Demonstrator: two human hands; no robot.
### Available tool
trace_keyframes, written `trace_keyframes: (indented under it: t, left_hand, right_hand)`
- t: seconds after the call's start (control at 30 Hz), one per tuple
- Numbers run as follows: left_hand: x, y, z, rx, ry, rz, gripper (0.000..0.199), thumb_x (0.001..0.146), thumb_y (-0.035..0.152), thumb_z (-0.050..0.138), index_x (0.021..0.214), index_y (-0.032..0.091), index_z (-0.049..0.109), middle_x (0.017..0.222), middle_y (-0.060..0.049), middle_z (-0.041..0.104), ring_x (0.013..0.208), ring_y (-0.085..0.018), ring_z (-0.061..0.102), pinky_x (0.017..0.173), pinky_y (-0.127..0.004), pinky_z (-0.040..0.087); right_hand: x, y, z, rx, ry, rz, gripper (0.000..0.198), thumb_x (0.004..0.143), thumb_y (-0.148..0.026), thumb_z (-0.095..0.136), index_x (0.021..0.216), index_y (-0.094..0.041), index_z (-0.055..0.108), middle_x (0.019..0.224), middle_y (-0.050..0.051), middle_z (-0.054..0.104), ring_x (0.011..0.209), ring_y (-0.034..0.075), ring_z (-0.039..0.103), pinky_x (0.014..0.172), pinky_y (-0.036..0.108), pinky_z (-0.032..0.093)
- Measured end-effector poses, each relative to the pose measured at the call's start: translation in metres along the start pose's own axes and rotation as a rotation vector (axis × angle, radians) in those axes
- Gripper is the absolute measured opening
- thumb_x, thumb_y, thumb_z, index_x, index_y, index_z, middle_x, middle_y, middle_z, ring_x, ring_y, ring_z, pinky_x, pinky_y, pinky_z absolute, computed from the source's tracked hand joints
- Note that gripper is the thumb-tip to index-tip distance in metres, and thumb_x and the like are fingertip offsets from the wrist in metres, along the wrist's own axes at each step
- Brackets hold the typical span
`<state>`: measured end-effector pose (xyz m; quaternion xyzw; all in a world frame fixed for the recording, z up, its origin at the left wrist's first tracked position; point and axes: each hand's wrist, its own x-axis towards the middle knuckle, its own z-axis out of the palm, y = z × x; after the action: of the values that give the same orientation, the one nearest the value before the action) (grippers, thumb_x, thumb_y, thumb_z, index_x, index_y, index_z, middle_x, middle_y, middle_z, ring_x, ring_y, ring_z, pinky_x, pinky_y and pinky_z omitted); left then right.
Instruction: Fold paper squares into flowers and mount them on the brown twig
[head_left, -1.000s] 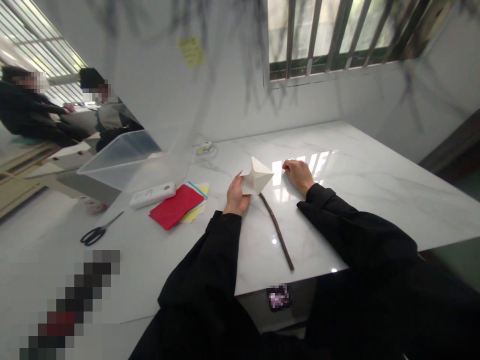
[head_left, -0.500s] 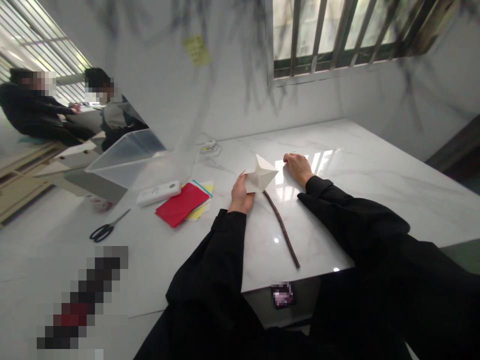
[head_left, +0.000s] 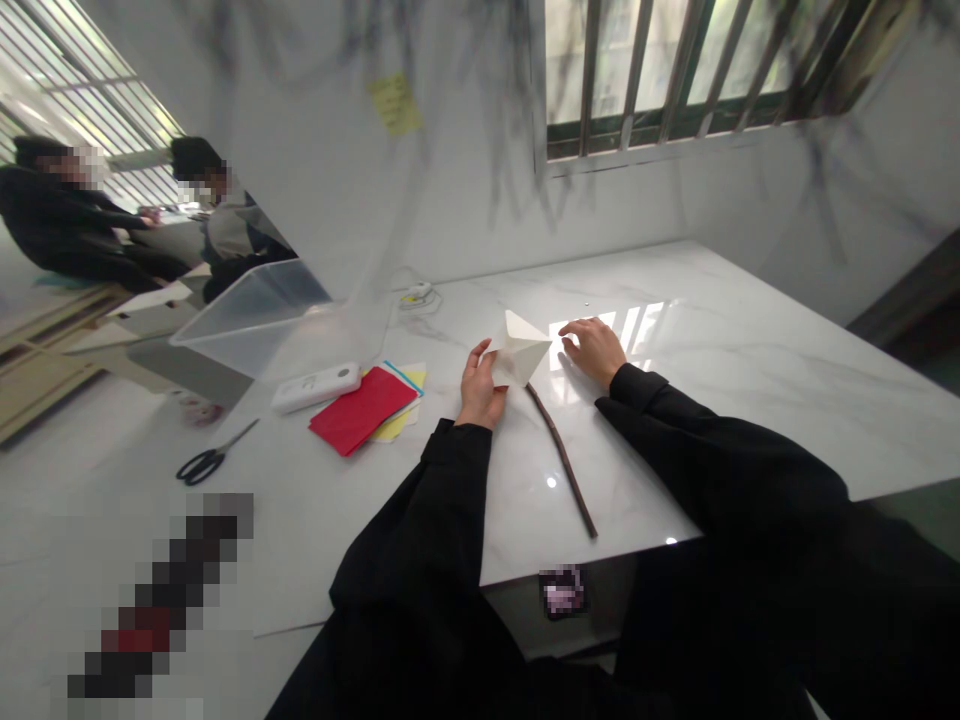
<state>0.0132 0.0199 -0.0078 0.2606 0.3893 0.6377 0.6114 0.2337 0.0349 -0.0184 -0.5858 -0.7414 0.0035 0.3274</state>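
My left hand point(head_left: 480, 387) holds a folded white paper shape point(head_left: 519, 353) by its lower left side, just above the white marble table point(head_left: 712, 340). My right hand point(head_left: 594, 347) rests on the table a short way to the right of the paper, fingers spread and pointing left towards its tip, holding nothing. A thin dark stick point(head_left: 562, 460) lies on the table, running from under the paper down towards the front edge.
Red and yellow paper sheets point(head_left: 364, 408) lie left of my hands, with a white oblong device point(head_left: 315, 386), a clear plastic bin point(head_left: 255, 315) and black scissors point(head_left: 206, 460) further left. Two people sit at the far left. A barred window is above the table.
My right hand has drawn back from the far part of the table and moved closer to the paper's tip, fingers now spread. My left hand still holds the paper shape.
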Motion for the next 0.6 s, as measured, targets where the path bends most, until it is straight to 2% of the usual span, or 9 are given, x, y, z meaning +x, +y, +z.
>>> trace_keyframes:
  t: [0.13, 0.23, 0.37, 0.5, 0.6]
  left_hand:
    - [0.002, -0.005, 0.000, 0.020, 0.012, 0.036, 0.041, 0.070, 0.021, 0.080, 0.106, 0.021, 0.061, 0.080, 0.000, 0.070, 0.065, -0.014, 0.064, 0.062, -0.025, 0.051]
    - [0.002, -0.010, 0.000, 0.066, 0.001, 0.092, 0.044, 0.066, 0.030, 0.085, 0.101, 0.020, 0.061, 0.078, 0.000, 0.069, 0.063, -0.014, 0.062, 0.059, -0.024, 0.048]
    - [0.001, -0.014, 0.000, 0.185, -0.004, 0.200, 0.044, 0.064, 0.044, 0.086, 0.091, 0.019, 0.063, 0.074, 0.001, 0.065, 0.062, -0.013, 0.058, 0.058, -0.024, 0.045]
    - [0.002, -0.012, -0.002, 0.335, 0.052, 0.338, 0.043, 0.069, 0.054, 0.083, 0.082, 0.018, 0.063, 0.075, 0.000, 0.064, 0.065, -0.013, 0.056, 0.061, -0.024, 0.043]
    - [0.001, -0.007, -0.003, 0.500, 0.121, 0.456, 0.038, 0.075, 0.053, 0.080, 0.077, 0.019, 0.063, 0.072, 0.000, 0.061, 0.066, -0.014, 0.054, 0.061, -0.024, 0.040]
  right_hand:
    - [-0.018, -0.027, -0.005, 0.445, 0.077, 0.137, 0.041, 0.099, -0.053, 0.054, 0.120, -0.021, 0.069, 0.111, 0.010, 0.075, 0.096, 0.026, 0.070, 0.087, 0.043, 0.056]
    - [-0.026, -0.043, -0.007, 0.622, 0.058, 0.172, 0.060, 0.094, -0.068, 0.055, 0.131, -0.021, 0.062, 0.115, 0.012, 0.073, 0.090, 0.026, 0.071, 0.082, 0.043, 0.058]
    - [-0.027, -0.056, -0.007, 0.760, -0.044, 0.157, 0.083, 0.079, -0.073, 0.070, 0.141, -0.022, 0.053, 0.127, 0.015, 0.067, 0.086, 0.025, 0.071, 0.078, 0.042, 0.060]
    - [-0.025, -0.061, -0.010, 0.895, -0.054, 0.162, 0.080, 0.086, -0.075, 0.060, 0.145, -0.023, 0.049, 0.131, 0.015, 0.064, 0.092, 0.026, 0.070, 0.076, 0.041, 0.061]
    - [-0.027, -0.063, -0.013, 0.859, -0.011, 0.160, 0.088, 0.081, -0.074, 0.068, 0.150, -0.025, 0.045, 0.138, 0.016, 0.060, 0.094, 0.027, 0.069, 0.076, 0.041, 0.061]
